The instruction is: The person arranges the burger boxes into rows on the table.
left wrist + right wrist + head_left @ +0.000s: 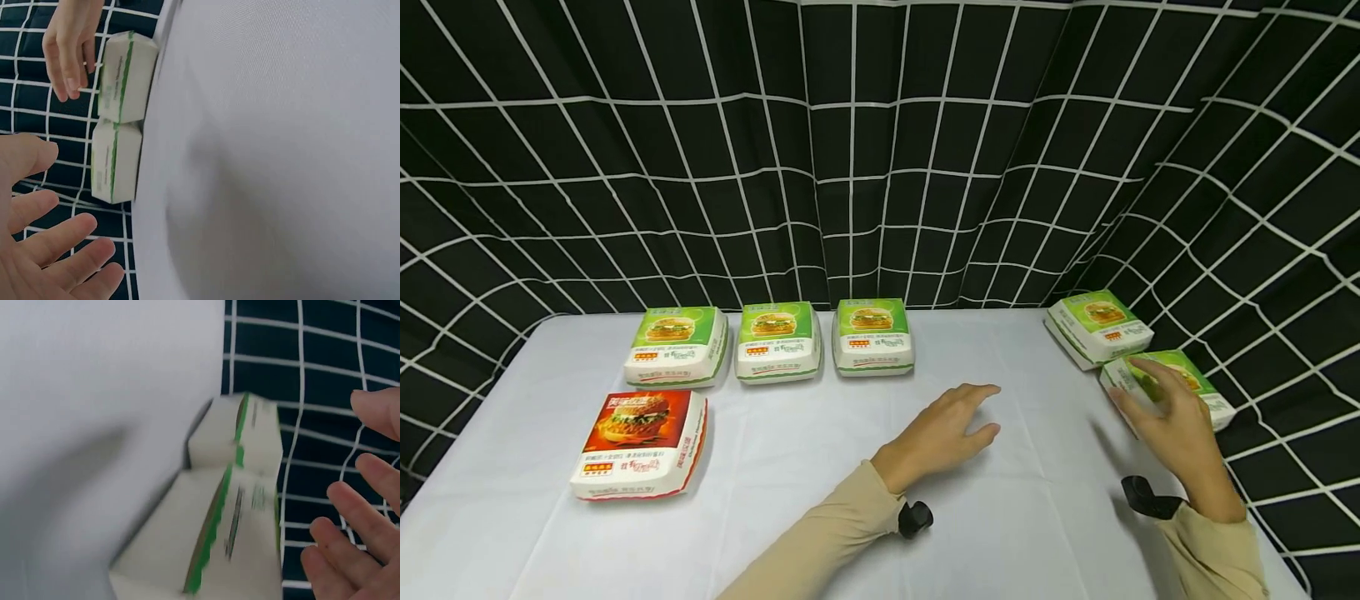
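My right hand [1176, 429] hovers over the nearer of two green-and-white burger boxes [1217, 404] at the table's right edge. Its fingers are spread and relaxed, overlapping the lid in the head view. In the right wrist view the fingers stand apart from that box [250, 537], to its right. My left hand [942, 437] is above the white cloth right of the middle, fingers extended and thumb apart, holding nothing. The left wrist view shows its palm with loosely spread fingers. The second right-hand box [1099, 325] sits just behind the nearer one.
Three green burger boxes [871, 337] line the back of the white-covered table [820, 450], centre to left. A red burger box [640, 446] lies in front of the leftmost. Black cloth with a white grid [880, 150] hangs behind and along the sides.
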Tool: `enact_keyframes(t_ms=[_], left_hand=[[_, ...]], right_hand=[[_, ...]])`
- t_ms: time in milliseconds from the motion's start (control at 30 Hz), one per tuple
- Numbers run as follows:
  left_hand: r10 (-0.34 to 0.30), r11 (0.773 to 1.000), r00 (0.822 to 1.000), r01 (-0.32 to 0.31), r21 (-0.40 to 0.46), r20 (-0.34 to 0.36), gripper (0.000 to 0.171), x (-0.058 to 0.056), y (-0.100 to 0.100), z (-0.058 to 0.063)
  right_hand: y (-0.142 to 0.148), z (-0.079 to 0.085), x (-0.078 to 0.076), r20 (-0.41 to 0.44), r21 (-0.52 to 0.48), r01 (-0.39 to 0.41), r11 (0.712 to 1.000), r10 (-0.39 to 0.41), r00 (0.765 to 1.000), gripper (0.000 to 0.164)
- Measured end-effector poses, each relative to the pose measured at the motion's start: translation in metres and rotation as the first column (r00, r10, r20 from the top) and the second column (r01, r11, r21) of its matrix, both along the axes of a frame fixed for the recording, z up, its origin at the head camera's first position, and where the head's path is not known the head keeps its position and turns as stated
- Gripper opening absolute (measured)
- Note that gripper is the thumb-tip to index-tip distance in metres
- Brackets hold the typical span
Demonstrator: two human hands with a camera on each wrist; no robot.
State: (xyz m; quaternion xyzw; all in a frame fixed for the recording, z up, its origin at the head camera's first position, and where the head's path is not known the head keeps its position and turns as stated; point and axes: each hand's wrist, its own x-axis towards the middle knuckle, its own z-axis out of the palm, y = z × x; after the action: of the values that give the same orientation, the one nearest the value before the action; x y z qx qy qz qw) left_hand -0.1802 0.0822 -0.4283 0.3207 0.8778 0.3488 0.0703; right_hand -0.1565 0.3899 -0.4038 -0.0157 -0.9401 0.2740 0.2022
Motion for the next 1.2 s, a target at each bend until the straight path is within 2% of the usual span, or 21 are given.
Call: enact_keyframes(t_ms=[200,400,633,733,933,1033,1133,1200], left_hand=[[-0.034,0.998,0.999,0.033,-0.053,-0.030,0.051,0.000,0.014,-0.002],[-0.045,0.997,0.999,0.043,-0.062,-0.026,0.050,0.001,0.026,0.000],[-0.049,0.997,0.999,0.049,-0.055,-0.009,0.050,0.000,0.043,-0.001],[-0.056,0.996,0.998,0.056,-0.063,0.002,0.050,0.001,0.048,-0.002],[-0.066,0.994,0.998,0.066,-0.085,0.006,0.051,0.001,0.056,0.002],[-0.064,0.993,0.998,0.064,-0.101,0.004,0.051,-0.001,0.058,0.004],[-0.060,0.992,0.998,0.060,-0.115,0.005,0.051,-0.003,0.058,0.002],[-0.057,0.992,0.998,0.057,-0.115,0.006,0.051,-0.004,0.058,0.001]], right_hand=[[0.027,0.004,-0.001,0.020,0.026,0.071,0.997,-0.072,0.997,0.049],[0.053,0.006,0.005,0.049,0.002,0.115,0.993,-0.115,0.992,0.046],[0.072,0.005,0.006,0.108,0.010,0.176,0.984,-0.176,0.978,0.053],[0.077,0.002,0.005,0.144,0.047,0.191,0.980,-0.196,0.970,0.057],[0.086,0.000,0.002,0.248,0.063,0.149,0.987,-0.160,0.956,0.070],[0.091,0.001,0.001,0.343,0.044,0.107,0.993,-0.115,0.932,0.081],[0.096,0.001,0.001,0.437,0.008,0.054,0.998,-0.052,0.898,0.090],[0.097,0.000,0.001,0.473,-0.022,0.029,0.999,-0.015,0.881,0.092]])
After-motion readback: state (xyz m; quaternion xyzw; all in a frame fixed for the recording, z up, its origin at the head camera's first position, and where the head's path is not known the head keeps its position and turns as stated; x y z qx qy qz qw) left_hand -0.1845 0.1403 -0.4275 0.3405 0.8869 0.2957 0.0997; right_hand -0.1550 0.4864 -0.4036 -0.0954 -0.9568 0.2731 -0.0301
